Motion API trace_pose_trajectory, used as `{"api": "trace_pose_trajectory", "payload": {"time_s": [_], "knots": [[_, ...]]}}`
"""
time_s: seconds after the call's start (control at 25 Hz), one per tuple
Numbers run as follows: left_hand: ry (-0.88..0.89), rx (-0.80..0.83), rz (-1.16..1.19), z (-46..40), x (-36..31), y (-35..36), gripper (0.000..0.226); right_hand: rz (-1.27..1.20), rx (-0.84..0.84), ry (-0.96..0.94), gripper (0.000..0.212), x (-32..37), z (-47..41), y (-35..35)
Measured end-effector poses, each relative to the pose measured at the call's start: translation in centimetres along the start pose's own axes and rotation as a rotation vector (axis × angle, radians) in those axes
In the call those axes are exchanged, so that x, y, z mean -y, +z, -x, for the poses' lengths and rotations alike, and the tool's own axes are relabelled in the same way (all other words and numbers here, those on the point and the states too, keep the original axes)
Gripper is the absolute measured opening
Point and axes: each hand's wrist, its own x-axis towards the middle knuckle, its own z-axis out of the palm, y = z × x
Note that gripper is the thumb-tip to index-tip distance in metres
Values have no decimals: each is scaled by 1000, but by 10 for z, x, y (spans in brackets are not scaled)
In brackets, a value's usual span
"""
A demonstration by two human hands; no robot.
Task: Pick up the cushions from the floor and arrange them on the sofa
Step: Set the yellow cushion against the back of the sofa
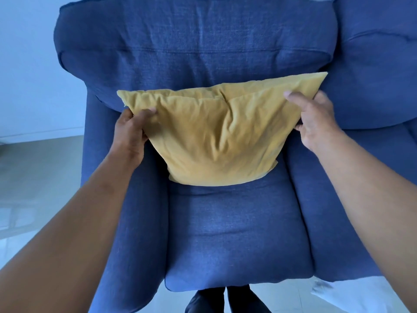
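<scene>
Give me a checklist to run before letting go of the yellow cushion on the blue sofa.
1. Both hands gripping: left hand and right hand each hold an upper corner of the yellow cushion. Ok.
2. Bottom edge down on the seat cushion: appears to rest there. Ok.
3. Top leaning against the backrest: close to it, contact not clear. Cannot tell.
4. Centred between the armrests: roughly. Ok.
5. Level: top edge rises toward the right corner. Not ok.
6. Other cushions remaining on the floor: none in view, most of the floor unseen. Cannot tell.
</scene>
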Motion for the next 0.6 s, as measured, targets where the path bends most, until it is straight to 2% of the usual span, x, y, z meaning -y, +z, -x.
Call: {"api": "trace_pose_trajectory", "payload": {"time_s": [0.08, 0.2, 0.28, 0.36, 0.6], "knots": [[40, 24, -105, -3, -9, 0, 38, 82, 4, -18, 36, 8, -1, 3], [63, -103, -185, -10, -14, -6, 25, 170, -126, -53, 14, 9, -4, -4], [27, -216, -102, -11, -15, -9, 11, 164, -180, -62, 14, 11, -6, -10], [-11, -295, -24, -11, -12, -6, 7, 150, -190, -58, 14, 12, -7, -10], [-43, -312, -13, -14, -20, -4, 10, 214, -196, -62, 19, 13, -7, -11]]}}
